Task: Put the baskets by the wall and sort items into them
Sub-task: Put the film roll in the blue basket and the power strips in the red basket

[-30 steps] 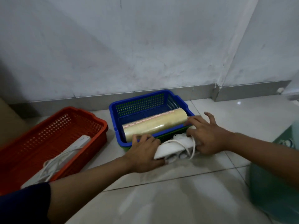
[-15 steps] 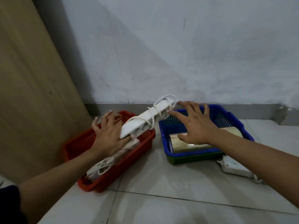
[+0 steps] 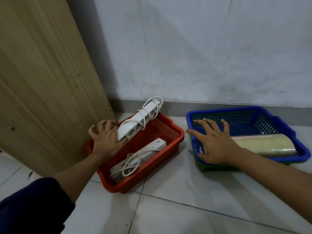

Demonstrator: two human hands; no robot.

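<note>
Left hand (image 3: 106, 141) at a tilted power strip (image 3: 139, 122) over the red basket (image 3: 175, 132), right hand (image 3: 214, 142) spread above the blue basket (image 3: 287, 115).

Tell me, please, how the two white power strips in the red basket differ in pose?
The upper power strip is tilted, its far end over the red basket rim, the left hand at its near end. The lower power strip lies flat on the basket floor, untouched. Both are white with cords wrapped round them.

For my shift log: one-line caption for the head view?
Left hand tips a white power strip into the red basket; right hand spread above the blue basket.
</note>
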